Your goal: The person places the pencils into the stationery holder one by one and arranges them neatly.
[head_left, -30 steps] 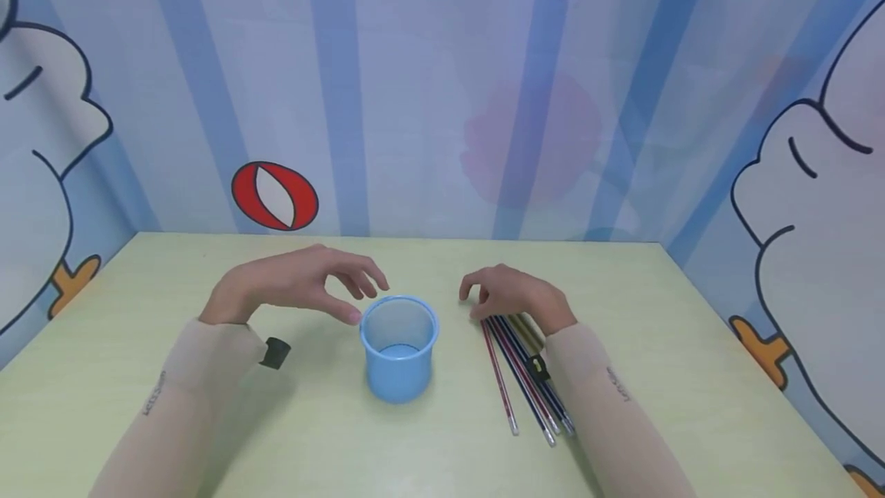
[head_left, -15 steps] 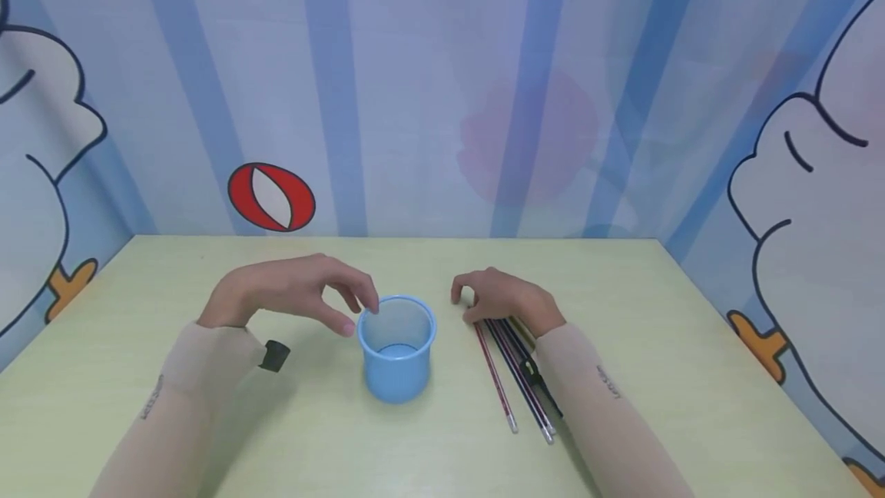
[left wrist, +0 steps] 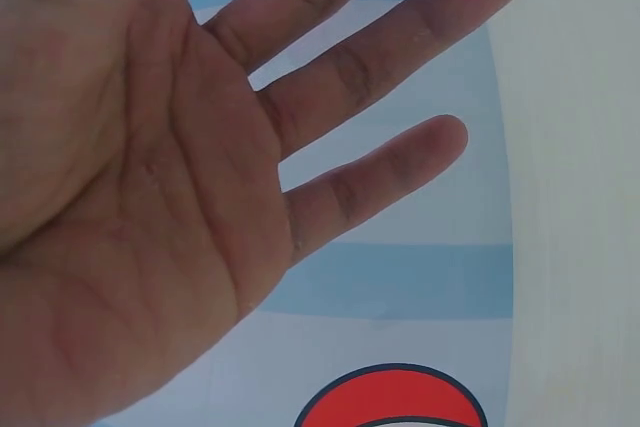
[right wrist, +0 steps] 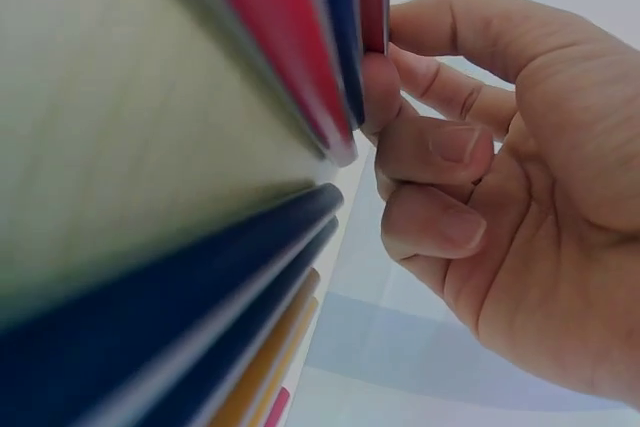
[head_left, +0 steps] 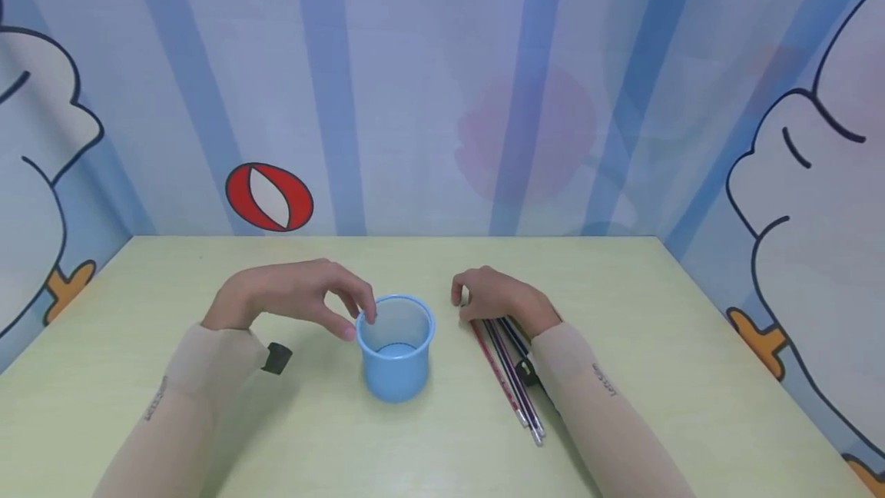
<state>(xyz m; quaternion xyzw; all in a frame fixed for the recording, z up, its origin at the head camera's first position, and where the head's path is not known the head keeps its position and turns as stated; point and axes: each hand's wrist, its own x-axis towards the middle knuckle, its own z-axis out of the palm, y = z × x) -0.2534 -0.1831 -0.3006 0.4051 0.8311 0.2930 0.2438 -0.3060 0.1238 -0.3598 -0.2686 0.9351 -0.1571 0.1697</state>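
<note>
A light blue cup [head_left: 396, 376] stands upright on the table. My left hand [head_left: 304, 294] pinches its left rim, thumb outside and index finger over the inside; the other fingers look fairly straight in the left wrist view. Right of the cup, my right hand [head_left: 501, 298] is at the far ends of several pencils with metal-capped near ends. In the right wrist view its thumb and index finger pinch the end of a red pencil [right wrist: 374, 7], while two other fingers curl toward the palm. Dark blue pencils [right wrist: 180, 292] lie beside it, partly under the right sleeve in the head view.
The pale yellow table [head_left: 429, 452] ends at a blue striped backdrop [head_left: 415, 98] with cartoon figures on both sides. Small black devices [head_left: 277, 358] sit at the wrists. Yellow-sided pencils [right wrist: 262, 362] lie near the blue ones.
My left hand has lowered, bringing its index finger inside the cup rim. My right hand has shifted slightly left, and the pencils have drawn closer together. The cup stays in place.
</note>
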